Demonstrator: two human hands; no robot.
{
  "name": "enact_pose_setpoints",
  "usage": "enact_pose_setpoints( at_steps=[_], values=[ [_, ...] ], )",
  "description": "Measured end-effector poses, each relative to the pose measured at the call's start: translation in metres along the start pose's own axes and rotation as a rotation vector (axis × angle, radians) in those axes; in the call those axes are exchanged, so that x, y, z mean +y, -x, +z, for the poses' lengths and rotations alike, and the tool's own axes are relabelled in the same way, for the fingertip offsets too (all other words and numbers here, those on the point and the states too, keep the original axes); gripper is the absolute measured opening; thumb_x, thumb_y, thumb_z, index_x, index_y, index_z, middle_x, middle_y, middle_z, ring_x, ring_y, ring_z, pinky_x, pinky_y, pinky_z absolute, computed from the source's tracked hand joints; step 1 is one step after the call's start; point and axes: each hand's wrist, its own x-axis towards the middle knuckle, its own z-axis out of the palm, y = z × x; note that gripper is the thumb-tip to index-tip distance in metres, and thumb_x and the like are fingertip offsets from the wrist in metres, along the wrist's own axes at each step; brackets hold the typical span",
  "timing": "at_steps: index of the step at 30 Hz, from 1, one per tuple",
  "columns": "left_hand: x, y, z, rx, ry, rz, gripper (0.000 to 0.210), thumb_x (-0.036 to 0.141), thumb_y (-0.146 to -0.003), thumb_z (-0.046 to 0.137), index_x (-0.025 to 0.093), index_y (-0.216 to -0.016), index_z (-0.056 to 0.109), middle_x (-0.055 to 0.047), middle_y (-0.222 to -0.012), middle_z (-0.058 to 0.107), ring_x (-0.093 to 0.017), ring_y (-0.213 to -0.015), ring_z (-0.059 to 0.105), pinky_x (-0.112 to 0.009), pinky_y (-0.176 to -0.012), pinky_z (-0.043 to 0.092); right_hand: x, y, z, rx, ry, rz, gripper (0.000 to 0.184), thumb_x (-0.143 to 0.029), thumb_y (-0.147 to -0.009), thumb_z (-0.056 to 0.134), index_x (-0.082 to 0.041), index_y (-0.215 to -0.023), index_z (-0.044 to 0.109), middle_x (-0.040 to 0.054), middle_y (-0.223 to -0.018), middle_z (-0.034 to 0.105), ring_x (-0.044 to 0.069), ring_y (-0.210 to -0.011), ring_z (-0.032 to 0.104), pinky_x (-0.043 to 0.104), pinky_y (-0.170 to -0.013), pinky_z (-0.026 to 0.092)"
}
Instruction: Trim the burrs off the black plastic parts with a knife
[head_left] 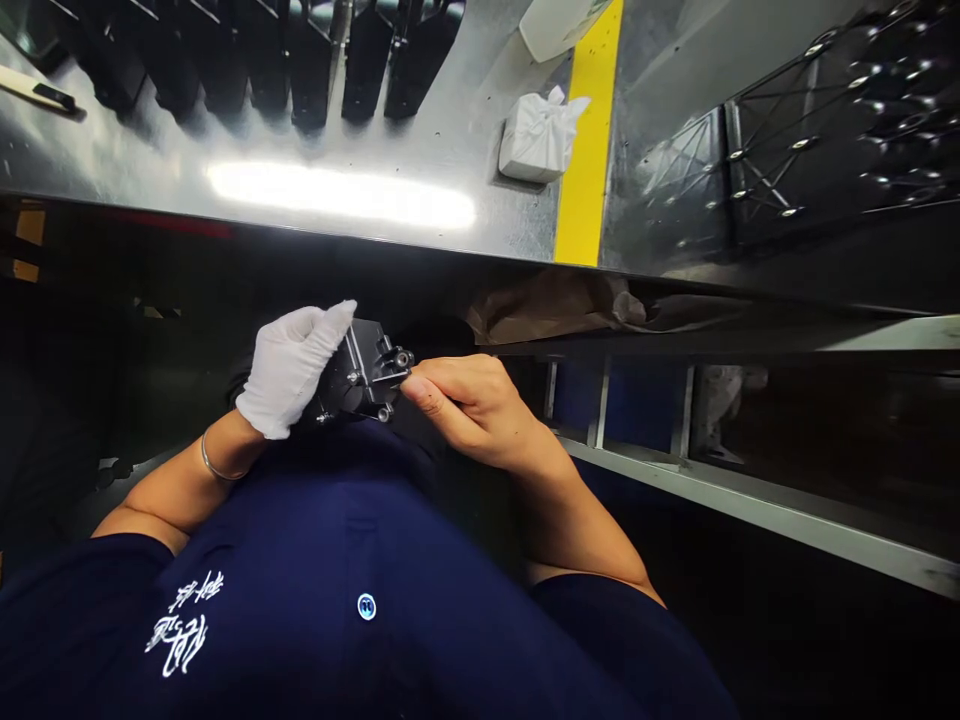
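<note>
From far away, I saw one navy shirt (300, 560) closest, and just beyond it the black part (367, 345), held in the air short of the table's edge. The gloved left hand (289, 365) had its grip closed around one side. The bare right hand (484, 410) made a narrow pinch on the opposite end; whether a smaller piece was between its fingertips, I could not tell. I judged that the part could slip, because the glove was cloth and the metal looked smooth; with no table under it, it could then drop. A hard push by the right fingers might also twist it, or a sharp edge might nick the uncovered skin.

Then I counted: two hands, one glove, one bracelet (217, 458) and one part between the hands. Farther, on the one table (420, 160), there was one white packet (536, 140) near one yellow strip (581, 200), one pale container (559, 25), and at least six dark pieces (367, 75) in a row. The ribbed parts (911, 125) at right overlapped too much for counting.
</note>
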Motion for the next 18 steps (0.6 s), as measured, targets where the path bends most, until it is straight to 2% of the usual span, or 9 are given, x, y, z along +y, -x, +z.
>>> enact_pose_setpoints(
  at_steps=[4, 6, 7, 9, 12, 14, 16, 18],
  values=[
    [0.001, 0.002, 0.001, -0.039, 0.014, 0.027, 0.047, 0.048, -0.076, 0.069, 0.018, -0.050, 0.044, 0.006, -0.052, 0.037, -0.006, -0.049, 0.032, -0.021, -0.043, 0.029, 0.000, 0.002, -0.002, -0.101, -0.205, 0.015, 0.038, -0.019, -0.096, 0.047, -0.018, -0.057, 0.044, -0.0056, -0.051, 0.039, 0.005, -0.045, 0.034, 0.021, -0.047, 0.029],
    [0.004, 0.003, 0.002, -0.040, 0.033, 0.045, 0.050, 0.050, -0.076, 0.069, 0.018, -0.050, 0.041, 0.006, -0.052, 0.035, -0.006, -0.049, 0.031, -0.021, -0.044, 0.029, 0.002, 0.003, -0.001, -0.168, -0.377, -0.003, 0.037, -0.024, -0.097, 0.046, -0.017, -0.062, 0.052, -0.0050, -0.051, 0.043, 0.005, -0.045, 0.040, 0.020, -0.047, 0.033],
    [0.005, 0.002, 0.002, -0.029, 0.045, 0.052, 0.051, 0.051, -0.075, 0.069, 0.018, -0.050, 0.041, 0.006, -0.052, 0.035, -0.005, -0.049, 0.031, -0.021, -0.044, 0.029, 0.002, 0.003, -0.001, -0.158, -0.446, -0.009, 0.036, -0.027, -0.098, 0.045, -0.017, -0.066, 0.057, -0.0045, -0.052, 0.045, 0.006, -0.046, 0.043, 0.020, -0.048, 0.035],
    [0.007, 0.001, 0.002, 0.010, 0.066, 0.056, 0.050, 0.053, -0.075, 0.069, 0.018, -0.051, 0.043, 0.006, -0.052, 0.037, -0.006, -0.049, 0.033, -0.021, -0.045, 0.030, 0.004, 0.004, 0.003, -0.010, -0.473, -0.002, 0.033, -0.034, -0.098, 0.047, -0.016, -0.075, 0.063, -0.0036, -0.054, 0.049, 0.007, -0.048, 0.046, 0.020, -0.049, 0.037],
    [0.004, 0.000, 0.003, 0.113, 0.076, 0.044, 0.045, 0.055, -0.077, 0.067, 0.016, -0.057, 0.056, 0.004, -0.053, 0.047, -0.007, -0.050, 0.043, -0.022, -0.048, 0.035, 0.007, 0.004, 0.014, 0.280, -0.271, -0.006, 0.028, -0.045, -0.086, 0.065, -0.017, -0.086, 0.066, -0.0032, -0.059, 0.051, 0.008, -0.049, 0.043, 0.021, -0.047, 0.036],
    [-0.002, -0.001, 0.004, 0.186, 0.092, 0.065, 0.044, 0.057, -0.081, 0.062, 0.015, -0.065, 0.064, 0.003, -0.057, 0.054, -0.009, -0.054, 0.049, -0.022, -0.052, 0.040, 0.009, 0.000, 0.025, 0.380, -0.128, -0.031, 0.036, -0.045, -0.075, 0.076, -0.018, -0.097, 0.067, -0.0025, -0.065, 0.053, 0.008, -0.052, 0.044, 0.022, -0.046, 0.036],
    [-0.008, -0.003, 0.004, 0.220, 0.141, 0.117, 0.046, 0.059, -0.082, 0.059, 0.015, -0.072, 0.067, 0.001, -0.063, 0.061, -0.010, -0.059, 0.055, -0.023, -0.057, 0.045, 0.010, -0.006, 0.036, 0.452, -0.065, -0.045, 0.037, -0.038, -0.074, 0.078, -0.019, -0.103, 0.066, -0.0023, -0.066, 0.054, 0.009, -0.053, 0.046, 0.022, -0.046, 0.038],
    [-0.013, -0.004, 0.001, 0.155, 0.222, 0.168, 0.044, 0.058, -0.080, 0.063, 0.015, -0.076, 0.069, 0.000, -0.070, 0.066, -0.011, -0.063, 0.059, -0.024, -0.063, 0.048, 0.011, -0.014, 0.042, 0.540, -0.080, -0.016, 0.027, -0.032, -0.079, 0.074, -0.020, -0.103, 0.068, -0.0030, -0.064, 0.053, 0.009, -0.054, 0.046, 0.022, -0.047, 0.039]
  ],
)
